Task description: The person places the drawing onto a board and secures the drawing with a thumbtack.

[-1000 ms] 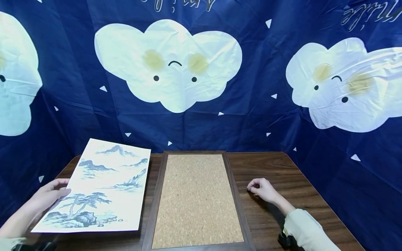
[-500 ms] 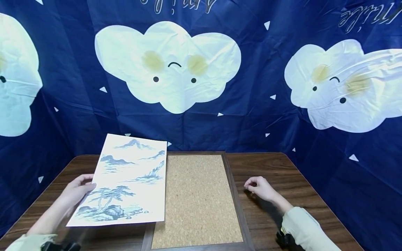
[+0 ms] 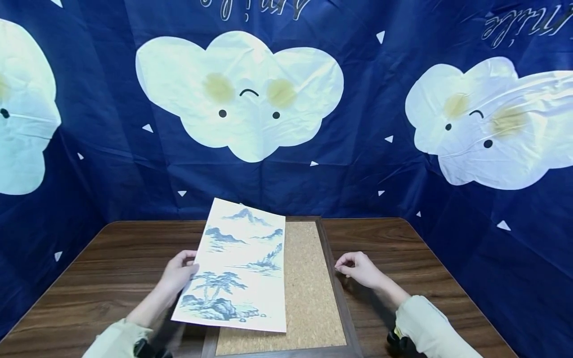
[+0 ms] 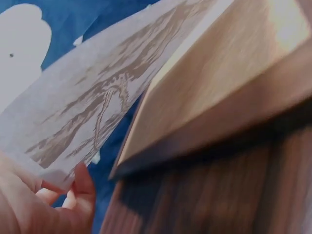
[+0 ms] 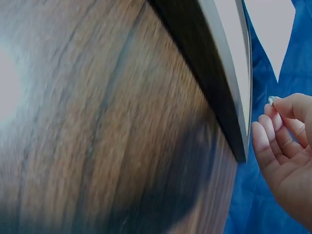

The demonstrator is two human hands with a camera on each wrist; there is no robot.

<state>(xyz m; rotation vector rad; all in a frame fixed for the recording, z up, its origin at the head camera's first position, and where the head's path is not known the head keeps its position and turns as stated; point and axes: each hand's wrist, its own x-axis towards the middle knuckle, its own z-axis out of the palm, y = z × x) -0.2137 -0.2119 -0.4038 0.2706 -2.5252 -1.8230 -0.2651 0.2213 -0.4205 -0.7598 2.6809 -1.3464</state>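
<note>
Paper, thin and light, is what you are carrying: the ink landscape print [image 3: 237,271] hangs tilted over the left half of the cork board [image 3: 309,293], its near corner floppy. Your left hand [image 3: 179,272] pinches its left edge; judge it easily creased, so support an opposite edge too. Right of the board's dark frame, your right hand [image 3: 358,268] hovers, fingers loosely curled, a tiny pale object [image 5: 273,100] at its fingertips. Beyond the board lies the wooden table [image 3: 112,258].
</note>
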